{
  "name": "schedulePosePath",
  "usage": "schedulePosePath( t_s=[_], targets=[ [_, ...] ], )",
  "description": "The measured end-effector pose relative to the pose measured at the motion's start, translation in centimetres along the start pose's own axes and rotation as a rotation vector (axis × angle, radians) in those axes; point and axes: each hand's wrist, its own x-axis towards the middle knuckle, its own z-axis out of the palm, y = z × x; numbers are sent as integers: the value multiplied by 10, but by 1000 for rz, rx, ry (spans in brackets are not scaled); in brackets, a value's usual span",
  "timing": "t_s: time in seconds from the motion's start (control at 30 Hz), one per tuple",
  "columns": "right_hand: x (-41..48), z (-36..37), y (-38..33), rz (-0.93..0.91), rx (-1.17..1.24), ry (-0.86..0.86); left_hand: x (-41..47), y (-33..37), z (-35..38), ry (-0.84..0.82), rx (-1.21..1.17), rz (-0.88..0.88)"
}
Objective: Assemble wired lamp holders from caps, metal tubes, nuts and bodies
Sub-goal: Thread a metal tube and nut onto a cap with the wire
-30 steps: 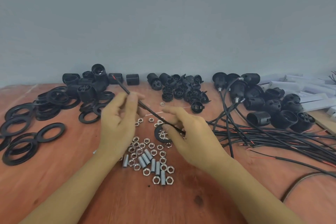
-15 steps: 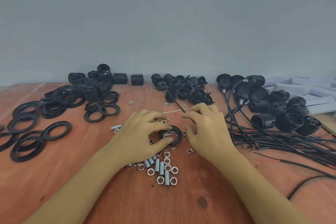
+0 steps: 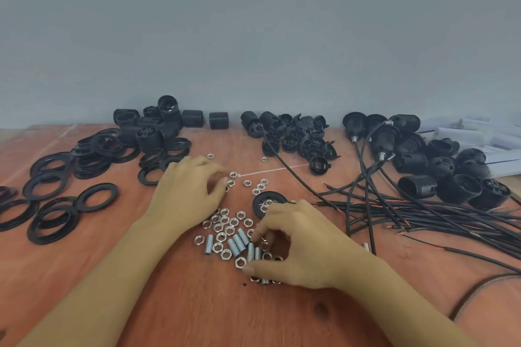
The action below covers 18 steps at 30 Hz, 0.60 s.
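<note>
My right hand (image 3: 301,245) is over the pile of metal tubes (image 3: 238,242) and nuts (image 3: 222,222). Its thumb and forefinger pinch the ends of one tube (image 3: 250,252) that lies on the table. My left hand (image 3: 187,194) rests palm down further back, fingers curled beside loose nuts (image 3: 231,182); whether it grips one is hidden. A black cap (image 3: 267,196) with nuts in it lies flat between the hands. A black wire (image 3: 293,175) runs across the table from the caps pile (image 3: 293,138) towards the cap.
Black rings (image 3: 56,200) and threaded bodies (image 3: 158,127) are spread at the left. Wired lamp holders (image 3: 439,166) and a bundle of black cables (image 3: 423,217) fill the right side. White boxes (image 3: 479,135) lie at the far right against the grey wall.
The wire both hands held up a second ago now lies on the table. My right hand has come back from the cap to the tubes; my left has moved to the loose nuts.
</note>
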Motion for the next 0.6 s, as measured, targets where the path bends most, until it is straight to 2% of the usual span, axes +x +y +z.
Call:
schedulePosePath(
  t_s=[0.23,0.43,0.6],
  targets=[
    [1,6,-3,45,-19,20,0,-3,2,13,71,-119],
    [0,6,-4,64,4,69,0,5,4,8,-52,-80],
    [0,8,-3,49,71,146,1,6,2,12,-34,-25]
  ],
)
